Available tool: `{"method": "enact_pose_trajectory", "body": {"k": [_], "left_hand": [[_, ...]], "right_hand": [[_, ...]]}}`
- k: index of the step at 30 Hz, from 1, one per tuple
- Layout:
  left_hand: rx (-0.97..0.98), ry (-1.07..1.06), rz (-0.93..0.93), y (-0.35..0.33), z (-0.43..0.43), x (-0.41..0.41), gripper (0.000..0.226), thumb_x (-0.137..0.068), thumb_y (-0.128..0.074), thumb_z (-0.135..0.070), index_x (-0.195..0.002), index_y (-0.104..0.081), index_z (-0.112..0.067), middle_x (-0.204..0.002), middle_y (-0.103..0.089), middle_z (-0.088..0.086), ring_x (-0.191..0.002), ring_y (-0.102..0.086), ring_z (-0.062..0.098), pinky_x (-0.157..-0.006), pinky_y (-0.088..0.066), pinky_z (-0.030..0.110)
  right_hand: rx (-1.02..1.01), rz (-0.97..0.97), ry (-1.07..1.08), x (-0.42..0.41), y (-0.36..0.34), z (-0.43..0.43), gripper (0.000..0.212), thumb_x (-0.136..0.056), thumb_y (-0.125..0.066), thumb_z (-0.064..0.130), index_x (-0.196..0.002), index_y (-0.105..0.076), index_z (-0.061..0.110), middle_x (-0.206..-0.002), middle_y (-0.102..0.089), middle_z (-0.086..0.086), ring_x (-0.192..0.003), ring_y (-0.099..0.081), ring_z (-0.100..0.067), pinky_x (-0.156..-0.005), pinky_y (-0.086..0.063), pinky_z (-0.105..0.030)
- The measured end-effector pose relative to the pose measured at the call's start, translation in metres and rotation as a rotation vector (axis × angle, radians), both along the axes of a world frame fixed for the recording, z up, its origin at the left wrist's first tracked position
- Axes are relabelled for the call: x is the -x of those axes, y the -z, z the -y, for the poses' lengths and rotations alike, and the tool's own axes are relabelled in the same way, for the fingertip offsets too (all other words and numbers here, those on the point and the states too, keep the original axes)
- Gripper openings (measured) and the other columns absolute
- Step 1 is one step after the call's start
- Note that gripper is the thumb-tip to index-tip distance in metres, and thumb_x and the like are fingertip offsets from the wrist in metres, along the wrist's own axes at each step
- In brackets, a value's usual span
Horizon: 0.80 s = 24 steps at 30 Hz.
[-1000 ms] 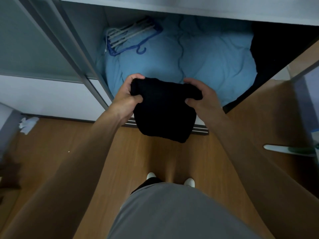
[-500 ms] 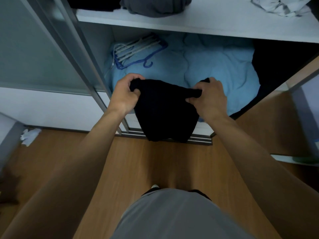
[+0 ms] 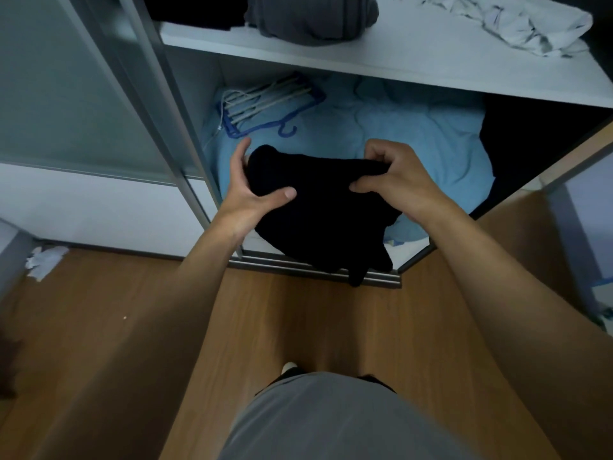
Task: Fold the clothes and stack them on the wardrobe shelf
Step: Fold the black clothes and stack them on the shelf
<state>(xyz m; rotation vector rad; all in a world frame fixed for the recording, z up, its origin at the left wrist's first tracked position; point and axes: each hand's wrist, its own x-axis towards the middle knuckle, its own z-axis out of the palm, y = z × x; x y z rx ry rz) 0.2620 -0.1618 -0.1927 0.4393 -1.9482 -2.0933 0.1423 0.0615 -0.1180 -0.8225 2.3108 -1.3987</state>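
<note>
Wardrobe (image 3: 414, 58) open before us, black garment (image 3: 318, 220) held before blue duvet (image 3: 414, 141), our left hand (image 3: 245, 190) clamping its corner, thumb in front, our right hand (image 3: 394, 180) pinching its top edge.

Plain grey top (image 3: 331, 423) on this one, arms bare all the way up, dark shorts (image 3: 378, 382) peeking beneath, one white shoe tip (image 3: 289, 366) showing.

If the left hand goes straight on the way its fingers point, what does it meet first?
The left hand, gripping the black garment, would probably meet the hangers on the blue duvet first; depth is unclear.
</note>
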Motion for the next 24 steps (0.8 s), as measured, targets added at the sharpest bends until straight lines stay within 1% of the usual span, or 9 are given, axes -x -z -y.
{"method": "enact_pose_trajectory", "body": {"k": [3,5,7,9,11,15,19,21,24], "left_hand": [[-0.049,0.030,0.097,0.012,-0.013,-0.004,0.115,-0.064,-0.089,-0.024,-0.153,-0.018,-0.038,-0.153,-0.036,-0.001,-0.134,-0.045,0.012,-0.104,-0.046,0.027],[-0.142,0.088,0.176,0.022,-0.016,-0.013,0.092,-0.072,-0.083,-0.027,-0.149,-0.032,-0.027,-0.139,-0.056,-0.004,-0.132,-0.051,0.018,-0.096,-0.051,0.025],[-0.290,0.175,0.302,0.028,-0.019,-0.028,0.060,-0.076,-0.077,-0.045,-0.128,-0.053,-0.028,-0.114,-0.072,-0.012,-0.126,-0.057,0.020,-0.079,-0.056,0.020],[-0.429,0.259,0.399,0.032,-0.023,-0.041,0.049,-0.072,-0.070,-0.055,-0.110,-0.061,-0.026,-0.109,-0.073,-0.007,-0.103,-0.071,0.011,-0.068,-0.057,0.019],[-0.491,0.291,0.435,0.033,-0.032,-0.046,0.040,-0.075,-0.061,-0.047,-0.105,-0.062,-0.021,-0.111,-0.070,-0.004,-0.080,-0.074,0.006,-0.064,-0.056,0.016],[-0.455,0.253,0.368,0.017,-0.047,-0.038,0.046,-0.082,-0.069,-0.031,-0.124,-0.060,-0.016,-0.109,-0.073,0.000,-0.100,-0.070,0.014,-0.081,-0.055,0.022],[-0.437,0.134,0.302,-0.001,-0.057,-0.029,0.048,-0.089,-0.066,-0.029,-0.133,-0.056,-0.015,-0.122,-0.070,0.008,-0.109,-0.068,0.021,-0.095,-0.052,0.031],[-0.473,0.047,0.297,-0.008,-0.060,-0.026,0.051,-0.090,-0.068,-0.033,-0.135,-0.055,-0.014,-0.118,-0.071,0.007,-0.109,-0.068,0.020,-0.101,-0.049,0.032],[-0.499,-0.017,0.295,-0.019,-0.058,-0.017,0.040,-0.098,-0.058,-0.030,-0.131,-0.057,-0.008,-0.111,-0.071,0.003,-0.107,-0.066,0.015,-0.110,-0.042,0.031]], "right_hand": [[0.119,0.231,-0.031,-0.003,0.002,-0.005,0.041,-0.067,-0.074,0.001,-0.060,-0.042,0.026,-0.056,-0.046,0.013,-0.052,-0.046,-0.004,-0.046,-0.036,-0.018],[0.214,0.399,-0.043,-0.004,0.004,-0.010,0.036,-0.068,-0.071,-0.001,-0.063,-0.047,0.025,-0.059,-0.051,0.009,-0.053,-0.053,-0.008,-0.047,-0.042,-0.018],[0.350,0.581,-0.027,-0.006,0.006,-0.014,0.027,-0.070,-0.068,-0.003,-0.072,-0.058,0.022,-0.065,-0.061,0.005,-0.058,-0.062,-0.011,-0.052,-0.050,-0.020],[0.482,0.706,-0.008,-0.011,0.007,-0.018,0.025,-0.075,-0.063,-0.003,-0.080,-0.070,0.021,-0.073,-0.070,0.000,-0.067,-0.068,-0.014,-0.061,-0.056,-0.023],[0.568,0.767,0.003,-0.018,0.008,-0.022,0.025,-0.081,-0.057,-0.002,-0.086,-0.074,0.016,-0.077,-0.072,-0.004,-0.070,-0.070,-0.017,-0.066,-0.057,-0.025],[0.599,0.928,0.122,-0.025,0.009,-0.031,0.015,-0.090,-0.060,0.011,-0.100,-0.069,0.005,-0.082,-0.072,-0.007,-0.072,-0.071,-0.020,-0.067,-0.058,-0.028],[0.745,1.052,0.256,-0.027,0.032,-0.049,0.049,-0.086,-0.068,0.049,-0.116,-0.073,0.011,-0.111,-0.073,-0.006,-0.100,-0.071,-0.022,-0.090,-0.055,-0.033],[0.769,1.124,0.213,-0.031,0.046,-0.057,0.071,-0.081,-0.062,0.066,-0.133,-0.064,0.016,-0.136,-0.062,-0.006,-0.124,-0.060,-0.024,-0.109,-0.043,-0.038],[0.548,1.027,0.024,-0.044,0.070,-0.060,0.071,-0.089,-0.054,0.060,-0.147,-0.046,0.019,-0.149,-0.050,-0.008,-0.137,-0.047,-0.028,-0.113,-0.036,-0.046]]}}
